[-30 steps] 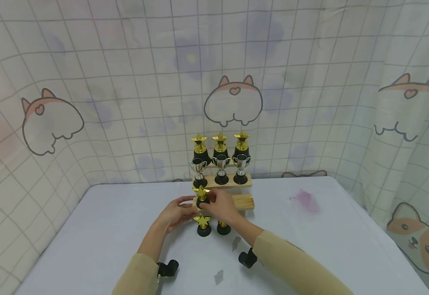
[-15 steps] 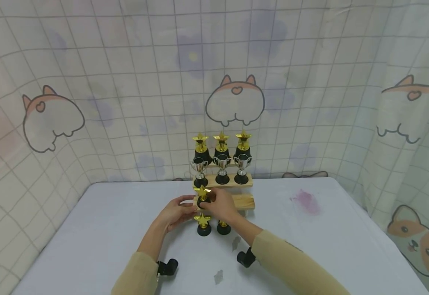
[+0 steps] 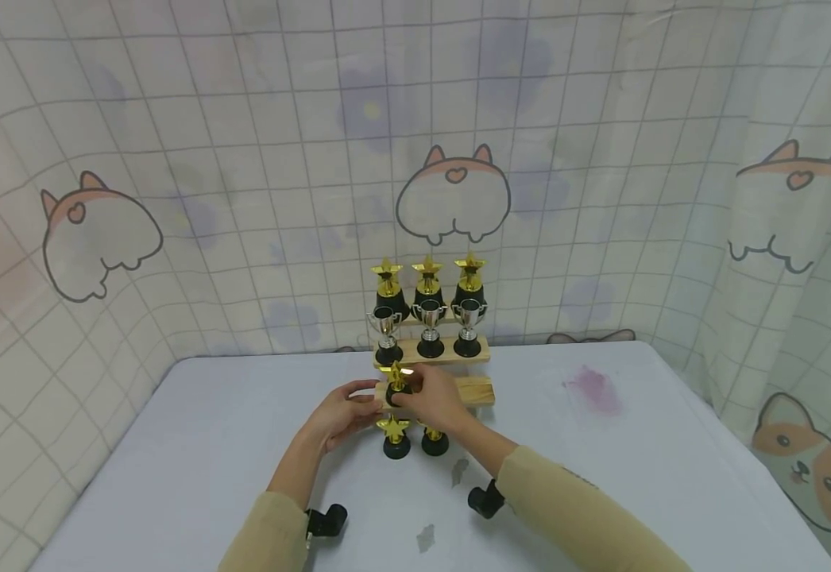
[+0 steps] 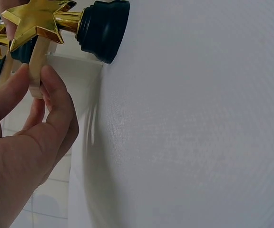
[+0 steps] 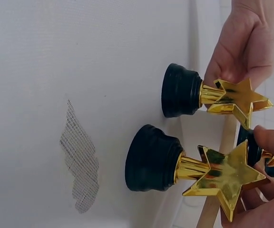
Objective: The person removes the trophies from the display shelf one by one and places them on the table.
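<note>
My right hand (image 3: 433,397) pinches a small gold star trophy (image 3: 396,375) by its black base, at the left part of the lowest wooden shelf board (image 3: 477,391). My left hand (image 3: 337,413) holds that board's left end; in the left wrist view the thumb and fingers grip the board end (image 4: 37,78) from both sides. Two more star trophies stand on the table in front: the left one (image 3: 396,437) is in full sight, while the right one (image 3: 434,442) has its top covered by my right wrist. The right wrist view shows both, the nearer trophy (image 5: 156,161) being larger.
Behind, three silver cup trophies (image 3: 430,326) stand in a row on the middle shelf (image 3: 446,349). Three star trophies (image 3: 427,290) line the top tier. A white cloth covers the table (image 3: 544,445), with a pink stain (image 3: 594,389) on the right. A patterned curtain (image 3: 272,159) hangs behind.
My right hand has shifted slightly to the right along the board, with the star trophy in its fingers. The left hand has stayed at the board's end.
</note>
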`<state>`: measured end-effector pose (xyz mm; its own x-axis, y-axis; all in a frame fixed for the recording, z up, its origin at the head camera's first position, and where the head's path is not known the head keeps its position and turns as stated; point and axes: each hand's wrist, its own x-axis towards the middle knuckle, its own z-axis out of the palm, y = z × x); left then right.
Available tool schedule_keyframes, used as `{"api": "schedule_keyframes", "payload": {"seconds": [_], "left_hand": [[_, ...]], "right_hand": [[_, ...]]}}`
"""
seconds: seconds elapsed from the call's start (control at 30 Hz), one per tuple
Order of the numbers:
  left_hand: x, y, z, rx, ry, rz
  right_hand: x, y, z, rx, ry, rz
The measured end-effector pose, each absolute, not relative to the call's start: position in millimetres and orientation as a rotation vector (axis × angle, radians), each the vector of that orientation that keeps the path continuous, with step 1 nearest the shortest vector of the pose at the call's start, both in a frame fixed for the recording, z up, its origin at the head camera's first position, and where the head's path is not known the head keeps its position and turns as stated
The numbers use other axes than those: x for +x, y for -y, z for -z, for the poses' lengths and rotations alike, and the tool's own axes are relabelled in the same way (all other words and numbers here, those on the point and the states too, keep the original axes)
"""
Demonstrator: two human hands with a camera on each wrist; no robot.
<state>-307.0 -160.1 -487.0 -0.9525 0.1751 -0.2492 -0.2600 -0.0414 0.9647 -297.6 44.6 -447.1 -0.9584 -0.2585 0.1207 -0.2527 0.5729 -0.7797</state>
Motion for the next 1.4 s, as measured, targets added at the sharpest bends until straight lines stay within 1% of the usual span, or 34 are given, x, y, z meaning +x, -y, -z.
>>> {"api": "schedule_keyframes", "payload": {"seconds": [0.3,0.77,1.03,1.4], "left_hand": [[-308.6,159.6,488.0,-0.100,-1.925,-2.083],[-309.4,158.2,488.8,-0.115,-1.924,-2.082],[-309.5,158.5,488.6,-0.107,-1.918,-2.088],[-309.6,159.6,489.9,-0.102,-1.925,-2.083]], "right_hand": [[-297.5,-53.8,444.2,-0.411,-2.778,1.378],[-295.9,-68.0,441.6,-0.433,-2.819,1.361],[-296.6,-75.5,440.8,-0.495,-2.837,1.366],[-291.5,-91.4,439.5,-0.472,-2.858,1.414]]}}
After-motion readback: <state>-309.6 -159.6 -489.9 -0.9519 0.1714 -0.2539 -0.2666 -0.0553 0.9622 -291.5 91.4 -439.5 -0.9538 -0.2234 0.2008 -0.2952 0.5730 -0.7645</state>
